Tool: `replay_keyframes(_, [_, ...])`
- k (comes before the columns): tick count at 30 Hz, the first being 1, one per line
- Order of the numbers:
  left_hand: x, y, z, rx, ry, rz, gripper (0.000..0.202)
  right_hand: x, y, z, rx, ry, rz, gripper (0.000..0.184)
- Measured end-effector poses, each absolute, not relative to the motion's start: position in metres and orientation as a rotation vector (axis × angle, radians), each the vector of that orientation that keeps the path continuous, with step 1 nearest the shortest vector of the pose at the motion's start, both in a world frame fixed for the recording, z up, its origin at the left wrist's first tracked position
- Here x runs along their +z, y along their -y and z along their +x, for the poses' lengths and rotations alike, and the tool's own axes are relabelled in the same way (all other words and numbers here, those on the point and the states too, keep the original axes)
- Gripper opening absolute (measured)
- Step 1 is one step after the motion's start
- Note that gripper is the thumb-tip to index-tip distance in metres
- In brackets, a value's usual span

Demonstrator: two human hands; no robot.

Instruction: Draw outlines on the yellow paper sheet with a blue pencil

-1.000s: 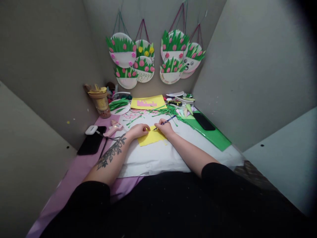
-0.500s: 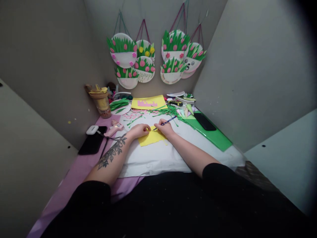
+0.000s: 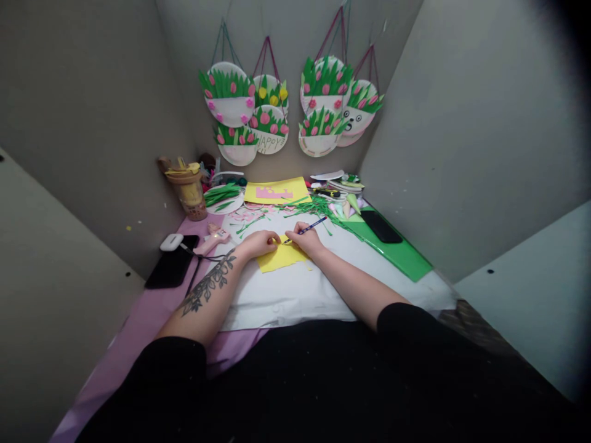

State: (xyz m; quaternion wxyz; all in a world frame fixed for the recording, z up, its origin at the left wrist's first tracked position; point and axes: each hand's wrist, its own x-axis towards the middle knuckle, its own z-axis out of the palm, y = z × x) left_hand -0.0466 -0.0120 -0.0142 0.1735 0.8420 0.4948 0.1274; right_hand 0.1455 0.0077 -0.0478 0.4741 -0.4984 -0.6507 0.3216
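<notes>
The torn paper (image 3: pixel 281 261) is coloured plain yellow, and dark blue is shown by the writing tool (image 3: pixel 314 226). The white sheet (image 3: pixel 295 301) is edged by purple cloth (image 3: pixel 133 338). The white hanging plates (image 3: pixel 233 112) are decorated with green blades and pink or yellow flowers; the left forearm (image 3: pixel 203 301) is patterned with dark leaves.

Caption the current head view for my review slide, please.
Right hand holding a pencil to the nearer yellow sheet, left hand at its far edge, paper-flower plates hanging on the wall behind.
</notes>
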Motion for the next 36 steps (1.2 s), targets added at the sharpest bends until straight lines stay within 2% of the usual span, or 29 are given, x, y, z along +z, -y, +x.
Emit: replay_keyframes(36, [-0.0154, 0.0114, -0.0476, 0.370, -1.391, 2.393, 0.034, -0.0494, -0.0092, 0.1454, 0.810, 1.568, -1.183, 0.030])
